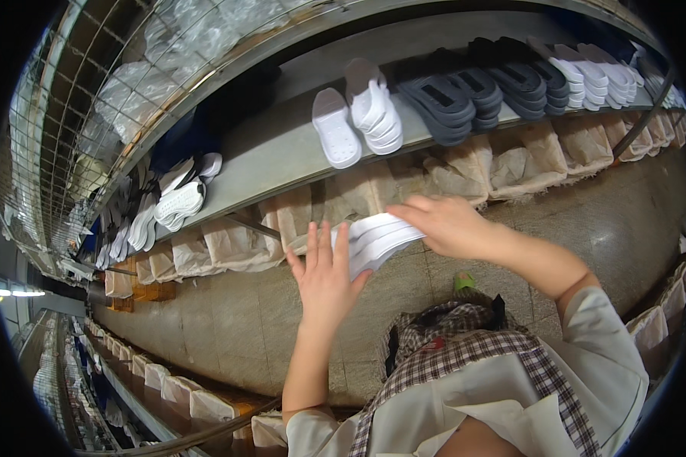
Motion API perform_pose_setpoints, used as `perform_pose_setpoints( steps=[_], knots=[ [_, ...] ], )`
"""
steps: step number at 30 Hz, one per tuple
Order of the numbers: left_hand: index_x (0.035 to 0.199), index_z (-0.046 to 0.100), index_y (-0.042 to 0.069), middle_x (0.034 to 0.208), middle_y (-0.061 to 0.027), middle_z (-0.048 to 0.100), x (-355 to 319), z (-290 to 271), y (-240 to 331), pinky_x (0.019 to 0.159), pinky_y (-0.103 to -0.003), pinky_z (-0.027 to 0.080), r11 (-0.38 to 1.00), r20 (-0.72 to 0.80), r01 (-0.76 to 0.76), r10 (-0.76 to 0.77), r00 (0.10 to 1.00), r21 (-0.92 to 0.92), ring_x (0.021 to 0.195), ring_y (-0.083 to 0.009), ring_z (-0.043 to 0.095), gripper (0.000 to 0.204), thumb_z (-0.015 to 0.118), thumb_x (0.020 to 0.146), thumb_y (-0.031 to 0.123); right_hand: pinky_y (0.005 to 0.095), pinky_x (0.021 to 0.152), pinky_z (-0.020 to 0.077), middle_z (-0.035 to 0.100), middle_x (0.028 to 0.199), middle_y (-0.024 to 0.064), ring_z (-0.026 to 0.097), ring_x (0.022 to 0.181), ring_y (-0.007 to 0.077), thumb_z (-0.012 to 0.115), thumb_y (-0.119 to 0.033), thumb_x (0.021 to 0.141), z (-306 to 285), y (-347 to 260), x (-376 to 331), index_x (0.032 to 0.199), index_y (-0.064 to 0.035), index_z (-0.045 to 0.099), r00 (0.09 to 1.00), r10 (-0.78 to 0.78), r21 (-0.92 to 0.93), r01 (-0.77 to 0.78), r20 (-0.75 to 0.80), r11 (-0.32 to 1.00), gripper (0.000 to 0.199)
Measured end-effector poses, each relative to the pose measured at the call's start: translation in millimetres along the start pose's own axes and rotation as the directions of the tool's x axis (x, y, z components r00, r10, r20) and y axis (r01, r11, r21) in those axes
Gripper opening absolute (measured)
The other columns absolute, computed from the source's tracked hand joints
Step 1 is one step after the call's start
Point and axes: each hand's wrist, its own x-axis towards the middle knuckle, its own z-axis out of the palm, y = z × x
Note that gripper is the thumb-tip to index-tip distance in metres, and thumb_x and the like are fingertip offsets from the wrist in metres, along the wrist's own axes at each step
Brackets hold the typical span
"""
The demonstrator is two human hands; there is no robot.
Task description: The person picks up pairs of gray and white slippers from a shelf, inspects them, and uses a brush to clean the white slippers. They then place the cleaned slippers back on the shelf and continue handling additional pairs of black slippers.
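Observation:
A short stack of white shoe soles [375, 242] is held level in front of me, above the floor. My right hand [446, 221] is closed around its right end, fingers on top. At the other end, my left hand [324, 276] has its fingers stretched out and apart, with the index finger and thumb against the stack. Beyond my hands, on the grey shelf, a white sole stack [338, 129] stands beside another white stack [375, 114]. Dark grey sole stacks [438, 107] are lined up just right of them.
More white soles [180, 204] lie at the shelf's left, and others [587, 76] at its far right. Cloth-lined bins [453, 174] run below the grey shelf [270, 164]. A wire-mesh rack [76, 84] with clear plastic bags [198, 38] rises above. More bins [179, 388] line the opposite side.

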Motion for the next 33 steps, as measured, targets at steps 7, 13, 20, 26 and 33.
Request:
perform_pose_setpoints(
  steps=[7,13,20,26,33],
  knots=[
    [0.142,0.023,0.005,0.124,-0.0208,0.052,33,7,-61,0.100,-0.051,0.037,0.758,0.281,0.332,-0.203,0.938,-0.562,0.115,-0.0353,0.051,0.083,0.068,0.073,0.016,0.0322,0.059,0.0526,0.062,0.093,0.0095,0.064,0.074,0.0200,0.059,-0.009,0.079,-3,-7,110,0.117,-0.0073,0.053,0.973,-0.204,0.054,0.200,0.103,0.978,0.038],
    [0.138,0.023,0.003,0.125,-0.0192,0.044,130,25,-137,0.084,-0.038,0.052,0.048,0.191,0.229,-0.405,0.894,-0.972,0.107,-0.0304,0.055,0.068,0.053,0.077,-0.001,0.0346,0.073,0.0500,0.061,0.100,0.0129,0.060,0.087,0.0259,0.061,-0.008,0.080,-25,63,112,0.109,-0.0039,0.060,0.735,-0.127,0.132,0.284,-0.666,0.950,0.030],
    [0.111,0.053,-0.004,0.101,-0.0180,0.063,302,118,-187,0.081,-0.044,0.053,-0.447,0.749,0.617,-0.226,0.623,-0.648,0.091,-0.0310,0.064,0.034,0.051,0.085,0.017,0.0342,0.068,0.0499,0.062,0.090,0.0082,0.061,0.080,0.0257,0.063,-0.004,0.077,59,119,11,0.086,-0.0052,0.065,0.922,0.275,0.398,-0.152,-0.273,0.905,0.010],
    [0.114,0.055,-0.002,0.108,-0.0156,0.063,345,184,-184,0.087,-0.043,0.049,-0.502,0.813,0.702,-0.005,0.583,-0.506,0.096,-0.0291,0.062,0.044,0.048,0.092,0.034,0.0374,0.066,0.0507,0.062,0.089,0.0100,0.061,0.076,0.0302,0.062,-0.004,0.075,111,115,-24,0.086,-0.0056,0.065,0.812,0.565,0.481,-0.442,-0.144,0.757,0.012],
    [0.123,0.047,-0.003,0.122,-0.0153,0.056,329,198,-191,0.096,-0.044,0.042,-0.476,0.702,0.619,0.006,0.712,-0.624,0.109,-0.0303,0.055,0.061,0.042,0.092,0.049,0.0379,0.068,0.0498,0.060,0.085,0.0100,0.060,0.079,0.0297,0.059,-0.006,0.075,145,92,23,0.087,-0.0046,0.064,0.793,0.607,0.403,-0.538,-0.056,0.741,0.013]
  ],
)
